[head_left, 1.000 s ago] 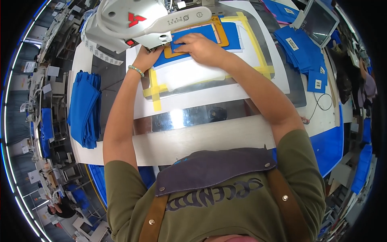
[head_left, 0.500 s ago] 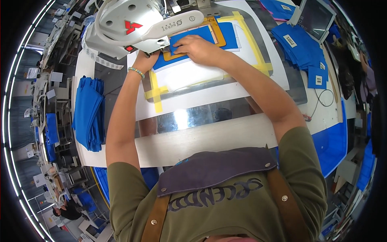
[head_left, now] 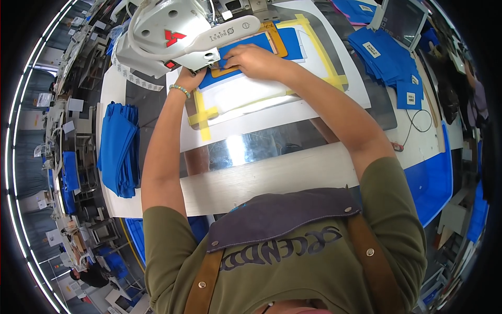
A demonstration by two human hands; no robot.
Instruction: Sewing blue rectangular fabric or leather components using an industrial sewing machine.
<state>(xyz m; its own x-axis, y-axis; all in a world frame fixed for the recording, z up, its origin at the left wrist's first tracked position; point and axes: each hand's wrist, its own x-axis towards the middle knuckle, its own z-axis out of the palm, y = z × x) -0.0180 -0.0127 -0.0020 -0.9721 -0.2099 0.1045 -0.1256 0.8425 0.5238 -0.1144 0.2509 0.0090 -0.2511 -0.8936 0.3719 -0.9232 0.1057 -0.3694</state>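
Drift: view slid slightly since half a second ago; left hand [head_left: 189,78] and right hand [head_left: 253,61] keep nearly the same places by the white machine head [head_left: 151,36].
Counter [head_left: 256,180]: pale front edge lies on the person's side of the machine head.
Machine head: red angular mark, dark lettering along its pale arm [head_left: 225,35].
Labelled blue pieces [head_left: 384,65]: well right of the machine head; white labels, small dark print.
Blue stack [head_left: 119,152]: left of the machine head, toward the person.
Orange frame [head_left: 280,43]: just right of the machine head.
Blue piece [head_left: 263,40]: within the orange frame.
Right hand: fingers slightly apart, laid on the blue piece.
Left hand: fingertips hidden at the machine head; grip cannot be told.
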